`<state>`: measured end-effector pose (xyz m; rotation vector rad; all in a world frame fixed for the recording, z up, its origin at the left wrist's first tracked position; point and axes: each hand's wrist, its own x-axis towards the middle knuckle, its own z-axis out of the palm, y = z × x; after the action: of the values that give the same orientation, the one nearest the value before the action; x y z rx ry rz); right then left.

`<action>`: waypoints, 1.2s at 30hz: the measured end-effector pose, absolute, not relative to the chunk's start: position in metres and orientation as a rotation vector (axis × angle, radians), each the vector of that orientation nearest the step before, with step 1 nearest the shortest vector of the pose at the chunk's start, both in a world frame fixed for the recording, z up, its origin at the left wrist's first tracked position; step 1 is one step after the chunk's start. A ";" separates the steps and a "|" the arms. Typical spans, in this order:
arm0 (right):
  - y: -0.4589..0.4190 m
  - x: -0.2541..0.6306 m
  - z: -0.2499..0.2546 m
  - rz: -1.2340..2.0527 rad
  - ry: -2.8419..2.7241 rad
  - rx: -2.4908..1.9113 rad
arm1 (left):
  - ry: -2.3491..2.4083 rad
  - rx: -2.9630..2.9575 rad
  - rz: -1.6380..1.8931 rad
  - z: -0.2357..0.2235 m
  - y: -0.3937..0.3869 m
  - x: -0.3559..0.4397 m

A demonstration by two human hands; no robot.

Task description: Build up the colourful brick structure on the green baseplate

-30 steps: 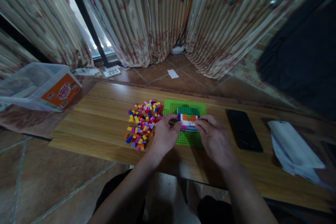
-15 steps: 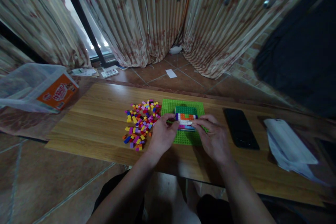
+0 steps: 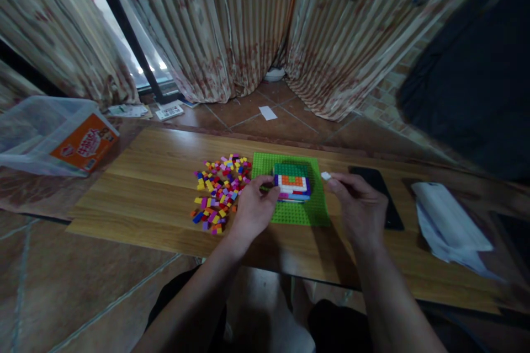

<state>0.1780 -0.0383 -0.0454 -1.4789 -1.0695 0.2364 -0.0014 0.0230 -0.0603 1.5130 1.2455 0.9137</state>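
Note:
A low build of toy bricks (image 3: 291, 192) sits on a green studded baseplate (image 3: 300, 215), with a dark green section at its back and white, orange, purple and blue bricks in front. My left hand (image 3: 255, 205) is closed at the build's left end, thumb and forefinger tips against it. To the right of the baseplate, my right hand (image 3: 361, 204) pinches a small white brick (image 3: 326, 175) between thumb and fingers, raised and apart from the build. Loose bricks of many colours (image 3: 221, 190) are heaped left of the baseplate, near my left hand.
All this rests on a long wooden board (image 3: 136, 187). A black phone-like slab (image 3: 393, 215) lies partly behind my right hand, with a white packet (image 3: 453, 215) further right. A clear plastic bin (image 3: 53, 116) with an orange label stands left; patterned curtains (image 3: 248, 22) hang beyond.
My right hand has moved right, away from the build, with the white brick in its fingers, leaving the build's front more visible. My left hand has stayed at the build's left end.

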 end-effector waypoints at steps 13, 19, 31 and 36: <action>-0.041 0.171 -0.052 0.363 -1.524 -1.587 | 1.265 1.543 0.909 -0.061 0.023 -0.001; -0.038 0.170 -0.053 0.148 -1.714 -1.624 | 1.248 1.513 0.902 -0.063 0.022 0.001; -0.038 0.168 -0.048 0.080 -1.873 -1.635 | 1.440 1.591 0.919 -0.055 0.015 0.021; -0.036 0.170 -0.048 0.079 -1.917 -1.623 | 1.427 1.532 0.948 -0.056 0.020 0.027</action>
<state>0.1696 -0.0363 -0.0479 -1.6234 -1.9167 0.0786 0.0269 0.0201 -0.0563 1.5317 1.4269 0.9479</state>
